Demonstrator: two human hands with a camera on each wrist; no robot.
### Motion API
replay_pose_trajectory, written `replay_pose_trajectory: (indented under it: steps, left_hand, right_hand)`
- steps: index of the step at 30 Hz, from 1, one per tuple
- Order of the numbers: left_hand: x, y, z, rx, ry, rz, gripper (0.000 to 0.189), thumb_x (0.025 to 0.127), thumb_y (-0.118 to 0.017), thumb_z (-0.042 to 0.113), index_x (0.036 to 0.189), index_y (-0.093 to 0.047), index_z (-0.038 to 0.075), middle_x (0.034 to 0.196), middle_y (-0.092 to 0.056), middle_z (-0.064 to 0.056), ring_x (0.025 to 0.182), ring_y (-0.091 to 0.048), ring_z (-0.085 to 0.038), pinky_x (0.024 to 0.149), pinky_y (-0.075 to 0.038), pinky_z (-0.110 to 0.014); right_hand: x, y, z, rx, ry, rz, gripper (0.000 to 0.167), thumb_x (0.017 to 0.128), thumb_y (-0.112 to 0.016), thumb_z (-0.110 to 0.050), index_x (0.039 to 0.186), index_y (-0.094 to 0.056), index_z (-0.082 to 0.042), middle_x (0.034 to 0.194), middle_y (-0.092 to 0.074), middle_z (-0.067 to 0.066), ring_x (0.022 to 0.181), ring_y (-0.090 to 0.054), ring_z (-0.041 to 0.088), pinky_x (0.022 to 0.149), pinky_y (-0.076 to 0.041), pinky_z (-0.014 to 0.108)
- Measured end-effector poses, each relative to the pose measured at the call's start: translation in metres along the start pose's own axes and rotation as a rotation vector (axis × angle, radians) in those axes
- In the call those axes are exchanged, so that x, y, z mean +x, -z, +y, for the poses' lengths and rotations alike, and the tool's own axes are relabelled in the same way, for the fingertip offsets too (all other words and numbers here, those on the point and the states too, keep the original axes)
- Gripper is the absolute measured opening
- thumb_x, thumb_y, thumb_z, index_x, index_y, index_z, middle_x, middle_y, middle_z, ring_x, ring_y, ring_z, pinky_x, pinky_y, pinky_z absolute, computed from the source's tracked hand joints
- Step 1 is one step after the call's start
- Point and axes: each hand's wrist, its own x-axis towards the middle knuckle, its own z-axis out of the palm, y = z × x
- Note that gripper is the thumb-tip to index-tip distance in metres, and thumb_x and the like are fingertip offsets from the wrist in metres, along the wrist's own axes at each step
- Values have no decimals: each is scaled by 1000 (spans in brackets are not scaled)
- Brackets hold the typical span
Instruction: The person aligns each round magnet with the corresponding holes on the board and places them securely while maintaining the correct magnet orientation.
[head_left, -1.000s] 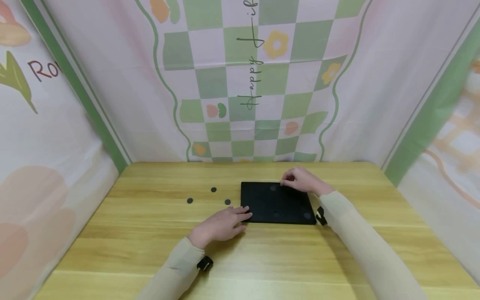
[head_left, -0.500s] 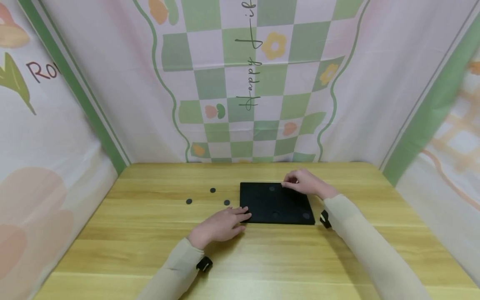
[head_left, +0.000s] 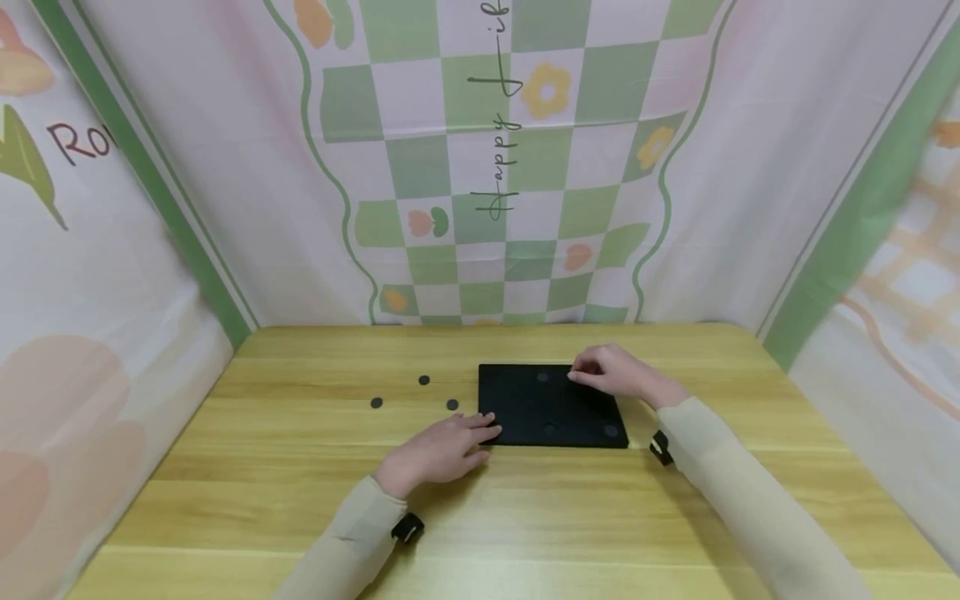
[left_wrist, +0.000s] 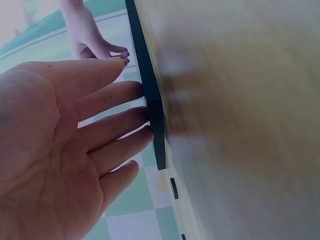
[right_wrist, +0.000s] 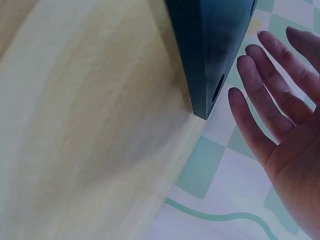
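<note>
A flat black rectangular board (head_left: 517, 404) lies on the table, with faint round spots on its upper face. One of these, near a corner, shows as a dark round recess (right_wrist: 218, 89) in the right wrist view. My left hand (head_left: 442, 450) lays nearly straight fingers on the board's near left corner. Over the far right part of the board is my right hand (head_left: 621, 372), thumb and index finger close together in the head view. Its fingers (right_wrist: 267, 102) are loosely bent in the right wrist view, and nothing shows between them.
Three small dark discs lie on the table left of the board: a far disc (head_left: 424, 380), a left disc (head_left: 377, 402) and a disc (head_left: 452, 405) nearest the board. Patterned cloth (head_left: 480, 167) hangs behind the wooden table (head_left: 300, 467) and along both sides.
My right hand has drawn back from the board's far edge, slightly right and nearer to me. My left hand, the board and the three loose discs stay in place.
</note>
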Motion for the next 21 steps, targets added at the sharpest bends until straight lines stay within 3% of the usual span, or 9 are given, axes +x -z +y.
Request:
replay_pose_trajectory:
  steps: [8,16,21]
  left_hand:
    - [-1,0,0,4,-5,4,46,100,-47,29,144,-42,14,153,-34,-5,142,-30,-19,118,-22,-42]
    - [0,0,0,-4,-1,0,46,100,-47,30,144,-42,15,153,-33,-4,142,-30,-19,118,-22,-42]
    - [0,-1,-1,-1,-2,3,46,100,-47,30,144,-42,15,153,-33,-4,142,-30,-19,118,-22,-42]
  right_hand:
    - [-10,1,-3,-15,24,7,11,91,-65,-23,87,-72,-17,79,-63,-8,64,-50,1,60,-47,22]
    - [-17,3,-9,-13,-16,-48,16,93,-62,-27,93,-73,-16,84,-62,-9,69,-52,1,63,-49,23]
    - [-23,3,-13,-16,-20,-41,15,92,-63,-26,93,-73,-16,86,-65,-8,71,-55,2,64,-51,25]
